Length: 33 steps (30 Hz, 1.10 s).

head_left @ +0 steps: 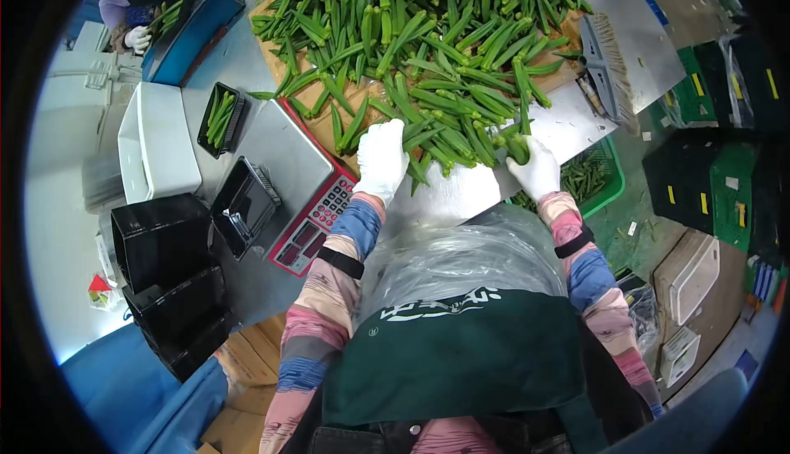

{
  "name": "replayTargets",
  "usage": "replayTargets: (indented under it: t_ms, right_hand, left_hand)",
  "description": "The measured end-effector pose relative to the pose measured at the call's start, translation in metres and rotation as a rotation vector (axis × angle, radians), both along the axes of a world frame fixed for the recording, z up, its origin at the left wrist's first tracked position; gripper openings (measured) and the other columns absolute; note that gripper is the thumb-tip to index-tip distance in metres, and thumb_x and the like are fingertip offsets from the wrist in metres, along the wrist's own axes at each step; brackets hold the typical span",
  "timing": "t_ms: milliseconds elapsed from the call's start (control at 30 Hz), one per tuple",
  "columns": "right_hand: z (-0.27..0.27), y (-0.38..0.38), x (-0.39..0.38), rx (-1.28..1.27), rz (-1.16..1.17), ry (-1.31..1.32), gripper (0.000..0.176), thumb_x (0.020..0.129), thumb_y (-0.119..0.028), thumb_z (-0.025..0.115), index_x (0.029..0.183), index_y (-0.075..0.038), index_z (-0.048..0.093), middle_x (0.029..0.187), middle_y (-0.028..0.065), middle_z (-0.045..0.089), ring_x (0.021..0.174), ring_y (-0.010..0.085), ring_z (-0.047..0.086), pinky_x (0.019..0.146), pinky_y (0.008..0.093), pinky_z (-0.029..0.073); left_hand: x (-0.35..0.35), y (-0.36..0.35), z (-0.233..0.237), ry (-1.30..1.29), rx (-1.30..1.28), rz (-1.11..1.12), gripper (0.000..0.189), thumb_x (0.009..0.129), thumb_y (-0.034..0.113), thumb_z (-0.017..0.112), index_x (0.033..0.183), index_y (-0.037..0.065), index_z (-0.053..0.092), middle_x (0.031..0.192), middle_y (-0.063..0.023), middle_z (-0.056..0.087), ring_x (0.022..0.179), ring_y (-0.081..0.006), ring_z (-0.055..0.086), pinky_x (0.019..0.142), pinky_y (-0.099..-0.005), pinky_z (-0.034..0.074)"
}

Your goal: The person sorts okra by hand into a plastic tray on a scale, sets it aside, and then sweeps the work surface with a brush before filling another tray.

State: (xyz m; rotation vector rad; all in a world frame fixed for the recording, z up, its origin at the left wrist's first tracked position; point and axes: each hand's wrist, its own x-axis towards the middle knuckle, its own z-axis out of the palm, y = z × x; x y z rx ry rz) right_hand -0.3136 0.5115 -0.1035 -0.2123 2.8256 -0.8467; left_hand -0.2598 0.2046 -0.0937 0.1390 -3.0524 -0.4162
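Note:
A big heap of green okra [461, 59] covers the metal table in front of me. My left hand [382, 160], in a white glove, is closed at the heap's near left edge; what it holds, if anything, is hidden. In a white glove too, my right hand [535, 168] is wrapped round some okra at the near right edge. Left of my left hand is a red and silver scale [300, 166]. A black tray [245, 207] lies at the scale's left edge, and another black tray [220, 119] with several okra sits farther back.
Stacked black trays [164, 248] and a white bin [156, 141] stand at the left. A co-worker's gloved hands [138, 39] show at the top left. A brush [607, 67] lies right of the heap. Below the table's right edge is a green basket [613, 182] of okra.

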Motion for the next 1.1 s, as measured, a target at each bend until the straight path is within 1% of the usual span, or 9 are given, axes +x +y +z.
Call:
replayTargets:
  t_ms: [167,433,500,600,700,733,833,967,1100]
  right_hand:
    - [-0.03,0.014,-0.031,-0.023,0.001,0.306,0.038,0.075,-0.023,0.077,0.109,-0.008,0.067,0.108,0.0165,0.066,0.102,0.0356,0.063,0.09,0.0444,0.051]
    - [-0.028,0.024,-0.056,0.1,-0.161,-0.011,0.063,0.075,-0.021,0.077,0.132,-0.007,0.057,0.103,0.0219,0.071,0.094,0.0406,0.068,0.087,0.0457,0.054]
    - [-0.029,0.048,-0.062,-0.118,-0.1,-0.067,0.054,0.076,-0.019,0.078,0.124,0.0,0.063,0.096,0.0163,0.074,0.084,0.0302,0.071,0.082,0.0383,0.056]
    - [0.006,0.06,-0.074,-0.525,-0.196,-0.414,0.043,0.079,-0.017,0.08,0.114,0.005,0.068,0.094,0.0059,0.071,0.083,0.0141,0.065,0.079,0.0286,0.054]
    - [0.014,0.052,-0.098,-0.72,-0.273,-0.372,0.036,0.084,-0.015,0.077,0.114,0.004,0.068,0.098,0.0059,0.072,0.085,0.0142,0.066,0.08,0.0296,0.054]
    - [0.008,0.046,-0.11,-0.635,-0.258,-0.269,0.045,0.078,-0.021,0.078,0.115,0.002,0.067,0.098,0.0134,0.074,0.084,0.0224,0.071,0.077,0.0342,0.056]
    - [-0.004,0.014,-0.138,-0.197,-0.19,0.141,0.054,0.078,-0.026,0.078,0.123,-0.002,0.062,0.102,0.0193,0.073,0.091,0.0325,0.072,0.083,0.0399,0.057]
    - [-0.013,-0.03,-0.147,0.277,-0.062,0.077,0.068,0.077,-0.03,0.08,0.133,-0.004,0.051,0.119,0.0194,0.065,0.107,0.0348,0.066,0.093,0.0428,0.054]
    - [-0.017,-0.034,-0.154,0.321,-0.011,0.061,0.066,0.075,-0.024,0.078,0.132,-0.004,0.051,0.116,0.0181,0.065,0.105,0.0351,0.067,0.09,0.0438,0.055]
  left_hand:
    - [-0.009,-0.001,-0.005,0.008,-0.035,-0.079,0.042,0.069,0.011,0.075,0.107,0.008,0.057,0.092,-0.0115,0.064,0.089,-0.0341,0.063,0.079,-0.0455,0.047]
    - [-0.006,-0.009,0.033,0.038,0.105,0.036,0.037,0.073,0.013,0.075,0.106,0.008,0.06,0.089,-0.0145,0.068,0.084,-0.0357,0.068,0.075,-0.0455,0.052]
    - [-0.002,-0.009,0.058,-0.184,0.328,0.219,0.036,0.075,0.007,0.071,0.109,0.004,0.059,0.092,-0.0149,0.069,0.084,-0.0338,0.069,0.077,-0.0407,0.054]
    - [0.014,-0.033,0.063,-0.359,1.381,0.335,0.032,0.085,0.008,0.065,0.115,-0.001,0.059,0.104,-0.0101,0.066,0.085,-0.0205,0.065,0.077,-0.0353,0.054]
    - [0.026,-0.022,0.079,-0.262,2.055,0.521,0.035,0.087,0.006,0.064,0.121,0.0,0.058,0.105,-0.01,0.066,0.085,-0.0195,0.065,0.079,-0.0345,0.054]
    - [0.027,-0.015,0.081,-0.184,2.156,0.602,0.038,0.089,0.007,0.064,0.126,0.001,0.057,0.105,-0.009,0.066,0.082,-0.0189,0.064,0.079,-0.0341,0.054]
    - [0.016,-0.005,0.077,-0.084,2.108,0.544,0.044,0.092,0.005,0.062,0.136,0.004,0.053,0.114,-0.0086,0.065,0.088,-0.018,0.063,0.081,-0.0352,0.052]
    - [-0.009,0.007,0.082,-0.148,1.736,0.562,0.027,0.091,0.01,0.068,0.116,0.003,0.066,0.092,-0.0023,0.068,0.075,-0.0115,0.06,0.072,-0.0264,0.049]
    - [-0.01,0.036,0.066,-0.139,1.383,0.626,0.02,0.084,0.016,0.075,0.097,0.002,0.068,0.08,-0.0019,0.067,0.071,-0.01,0.061,0.065,-0.0251,0.048]
